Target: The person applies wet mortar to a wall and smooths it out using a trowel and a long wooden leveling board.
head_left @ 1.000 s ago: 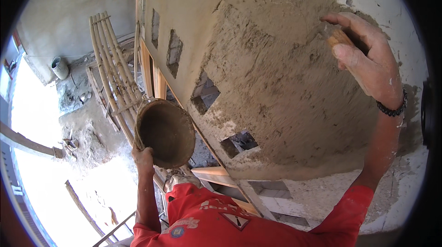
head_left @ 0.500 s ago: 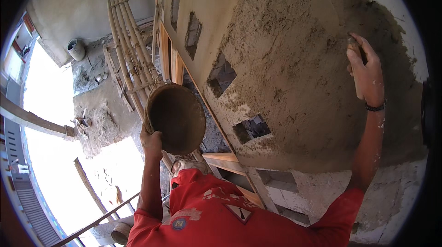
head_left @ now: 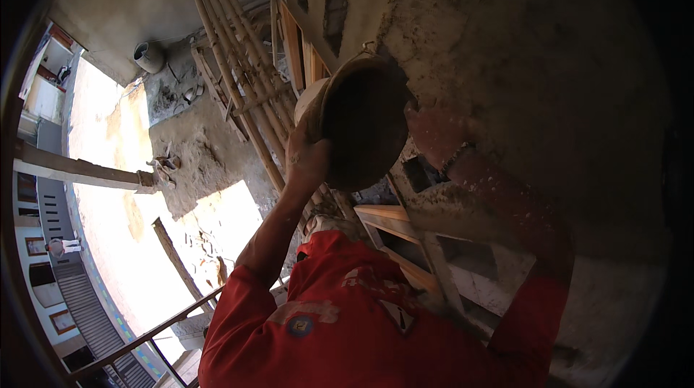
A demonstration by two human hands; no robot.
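Observation:
A mortar-stained bucket (head_left: 365, 124) is tilted with its dark mouth toward me, and what lies inside cannot be made out. My left hand (head_left: 305, 160) grips its left side near the rim. At the bucket's right edge is my right hand (head_left: 437, 135), closed and deep in shadow. The trowel it held against the wall a moment ago is lost in the dark at the bucket's mouth. To the right, rough wet plaster covers the wall (head_left: 520, 77).
Bamboo poles (head_left: 235, 62) tied together lean beyond the bucket. Wooden frames (head_left: 394, 225) stand along the wall, which has square openings. A metal pail (head_left: 149, 57) and a sand heap (head_left: 191, 164) lie at the left. A railing (head_left: 155, 330) runs at lower left.
My right hand has come off the plastered wall, down and left to the bucket. My left hand has moved the bucket rightward and up, toward the wall. The view has darkened.

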